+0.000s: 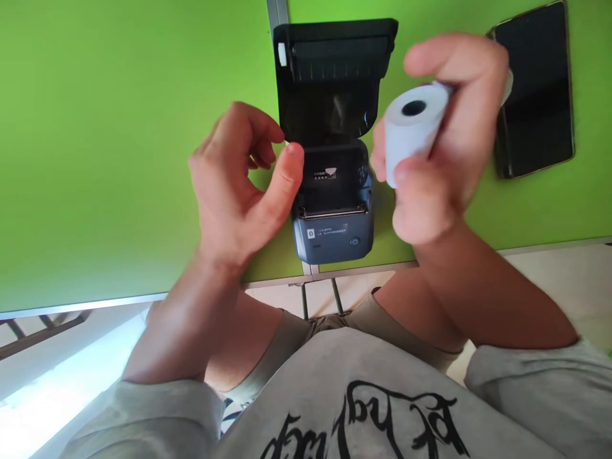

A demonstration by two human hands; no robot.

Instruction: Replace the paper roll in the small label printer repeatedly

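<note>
We look down on a green tabletop (pixel 119 159), where a dark blue-grey portable label printer (pixel 332 191) stands near the front edge with its black lid (pixel 332 76) thrown back on the far side. No roll sits in its open paper bay. Our right hand (pixel 463 131) has a white paper roll (pixel 414 137) clamped between thumb and fingers, above the table and just right of the printer, tilted so that its dark core hole shows. The index finger is raised off it in a curve. Our left hand (pixel 232 182) is at the printer's left side, thumb and forefinger nearly meeting; a pale speck shows at the tips, and we cannot tell whether they pinch anything.

We judge the roll the likeliest trouble: with one finger lifted, a loosened thumb could let it slip, drop and unwind across the table. Squeezed too hard, it could be pushed out of round. A knock from either hand might tip the lid down onto our left fingertips. The black smartphone (pixel 535 95) lies close behind our right hand, so a careless backward swing could shove it.
</note>
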